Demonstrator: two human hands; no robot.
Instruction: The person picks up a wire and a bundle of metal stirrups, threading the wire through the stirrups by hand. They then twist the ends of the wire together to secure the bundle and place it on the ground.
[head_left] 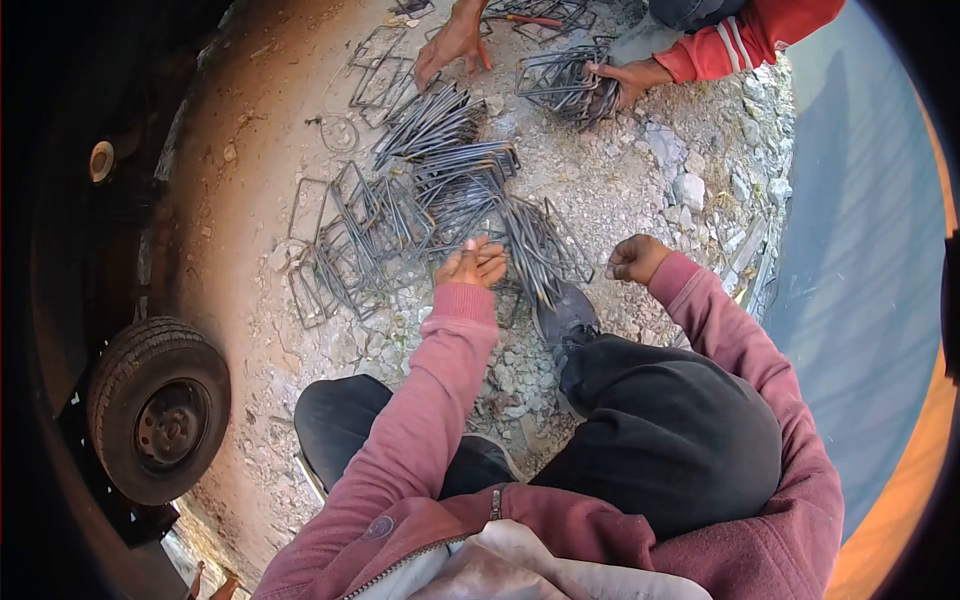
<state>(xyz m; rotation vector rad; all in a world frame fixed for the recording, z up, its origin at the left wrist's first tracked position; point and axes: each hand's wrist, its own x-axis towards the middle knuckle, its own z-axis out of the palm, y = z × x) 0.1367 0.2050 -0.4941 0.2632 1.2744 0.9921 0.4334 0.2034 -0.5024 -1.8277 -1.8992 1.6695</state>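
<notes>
Bent steel rebar stirrups [455, 185] lie in an overlapping heap on the stony ground in front of me. My left hand [472, 262] hovers at the heap's near edge, palm partly turned up, fingers loosely bent and apart, with no stirrup in it. Right of the heap, my right hand [640, 258] is curled closed above the gravel, and no rod sticks out of it. A fanned bundle of stirrups [535, 245] reaches down to my shoe [567, 318], between my two hands.
Across the heap, a person's hand [455, 45] reaches toward the stirrups. Their other hand [630, 80], in a red sleeve, grips a bunch of stirrups [570, 85]. A vehicle wheel [160, 410] stands at left. Stones [690, 190] and a grey surface [850, 250] lie to the right.
</notes>
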